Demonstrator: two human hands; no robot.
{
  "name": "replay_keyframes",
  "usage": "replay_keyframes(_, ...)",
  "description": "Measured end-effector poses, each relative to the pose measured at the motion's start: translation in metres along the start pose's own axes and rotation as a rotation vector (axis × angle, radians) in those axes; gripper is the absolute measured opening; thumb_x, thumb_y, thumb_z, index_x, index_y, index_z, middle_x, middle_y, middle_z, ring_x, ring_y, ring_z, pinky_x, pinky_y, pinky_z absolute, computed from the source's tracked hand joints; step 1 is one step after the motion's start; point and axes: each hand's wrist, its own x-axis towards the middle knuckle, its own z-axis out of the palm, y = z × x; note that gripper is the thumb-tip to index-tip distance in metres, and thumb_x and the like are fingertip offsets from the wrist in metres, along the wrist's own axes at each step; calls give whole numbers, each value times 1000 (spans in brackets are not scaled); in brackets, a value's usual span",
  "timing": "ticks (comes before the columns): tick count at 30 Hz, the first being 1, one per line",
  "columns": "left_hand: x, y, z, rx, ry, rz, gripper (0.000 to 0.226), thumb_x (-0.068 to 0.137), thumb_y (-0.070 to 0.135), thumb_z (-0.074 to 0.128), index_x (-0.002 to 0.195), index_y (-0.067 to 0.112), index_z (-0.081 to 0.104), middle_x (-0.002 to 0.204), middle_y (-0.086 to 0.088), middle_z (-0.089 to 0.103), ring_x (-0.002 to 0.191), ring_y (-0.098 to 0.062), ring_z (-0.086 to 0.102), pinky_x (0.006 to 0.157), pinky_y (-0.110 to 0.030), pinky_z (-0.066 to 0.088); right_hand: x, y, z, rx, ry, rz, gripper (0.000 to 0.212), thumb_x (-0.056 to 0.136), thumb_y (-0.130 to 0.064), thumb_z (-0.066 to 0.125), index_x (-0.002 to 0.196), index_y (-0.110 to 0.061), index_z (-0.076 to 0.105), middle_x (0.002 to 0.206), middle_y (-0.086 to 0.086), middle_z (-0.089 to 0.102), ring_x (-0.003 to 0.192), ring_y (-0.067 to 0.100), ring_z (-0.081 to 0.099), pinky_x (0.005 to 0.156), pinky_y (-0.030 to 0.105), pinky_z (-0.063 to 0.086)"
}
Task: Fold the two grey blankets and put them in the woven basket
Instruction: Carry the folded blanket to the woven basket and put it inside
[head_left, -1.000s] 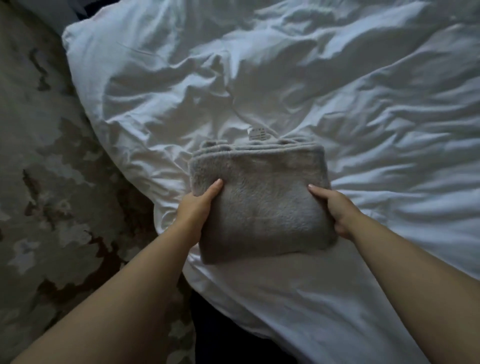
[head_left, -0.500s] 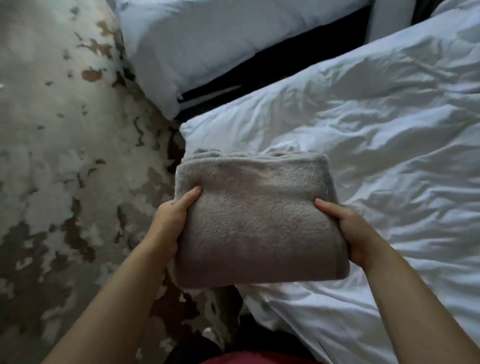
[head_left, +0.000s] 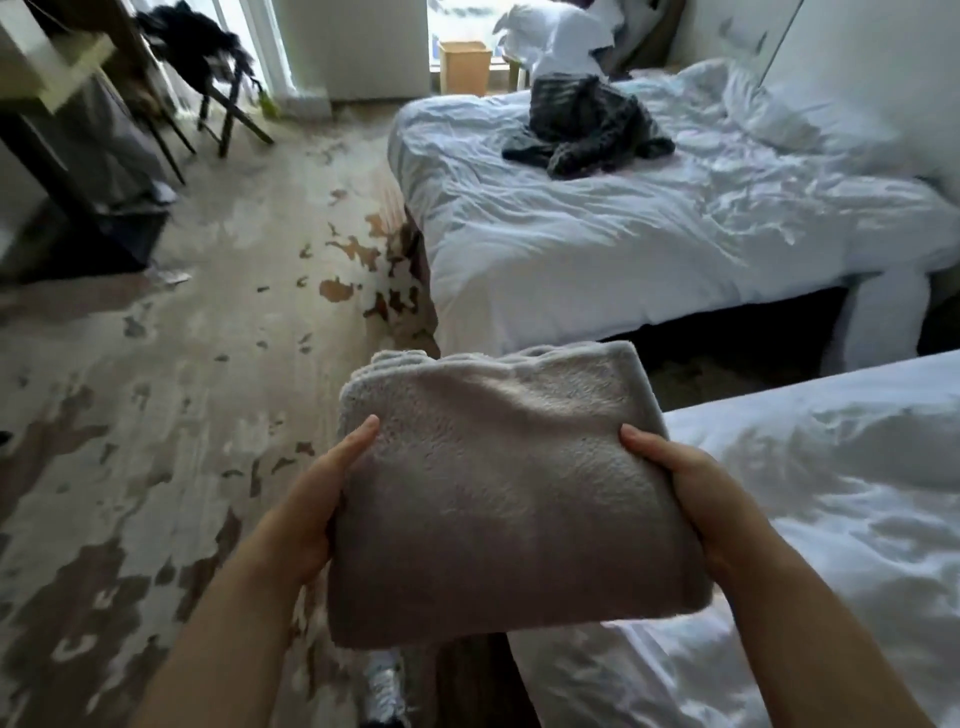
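Gripping folded blanket (head_left: 498, 493) at centre, left hand (head_left: 306, 514) and right hand (head_left: 691, 499) clamped on its side edges, thumbs on top, fingers hidden under; clear of near bed (head_left: 831, 519) at 4 o'clock. Carry step. Second blanket (head_left: 587, 130) crumpled on far bed (head_left: 623, 244) at 1 o'clock, unfolded. Probable basket (head_left: 464, 66) at 12 o'clock: needs walking over, lowering in flat.

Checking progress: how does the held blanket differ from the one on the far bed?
The held blanket is folded, the far blanket crumpled. The held blanket is plain pale grey, the far blanket dark and striped. The left hand and right hand grip the held blanket; the far blanket lies on a bed. Both grey.
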Motion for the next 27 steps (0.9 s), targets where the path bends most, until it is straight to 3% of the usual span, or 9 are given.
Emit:
replay_keyframes(3,27,51,-49,1,40,3,42,74,43,66,94,7,77,97,-15,74,83,-25,73,60,-27,57,45,-19,67,-38,12,18,56,65,-40,77,103,0,71,102,25,71,92,40,69,89,51,53)
replay_keyframes(6,55,101,-87,15,140,16,40,77,41,68,90,4,76,90,-18,74,74,-27,73,55,-27,56,88,-42,127,-31,-13,44,54,71,-39,76,108,-1,69,105,24,70,98,40,68,96,56,48)
replay_keyframes(8,78,132,-109,18,173,17,40,77,43,68,87,5,77,88,-17,74,73,-28,73,57,-29,55,116,-55,160,-21,-12,48,53,72,-38,75,109,-2,69,105,23,71,98,39,68,95,53,50)
replay_keyframes(13,154,204,-148,25,229,66,42,76,41,70,95,4,74,89,-19,74,78,-31,72,67,-34,56,203,-92,223,33,-21,93,40,82,-31,67,107,0,69,101,22,72,90,34,71,72,37,57)
replay_keyframes(19,284,309,-184,36,330,102,49,76,38,72,107,1,67,92,-22,72,81,-35,70,69,-38,56,352,-155,300,34,-6,152,38,80,-29,70,103,1,71,99,22,72,90,35,71,77,40,57)
replay_keyframes(22,344,375,-199,61,387,136,41,79,35,70,100,0,69,82,-20,73,67,-31,71,58,-33,56,428,-199,345,22,-42,166,35,81,-28,69,102,0,72,98,21,73,89,34,71,83,41,56)
replay_keyframes(27,424,484,-222,76,490,244,38,80,35,70,94,-1,69,76,-17,73,67,-29,70,67,-37,55,537,-282,418,-8,-113,143,34,83,-29,66,103,-2,71,97,19,73,86,31,72,80,38,56)
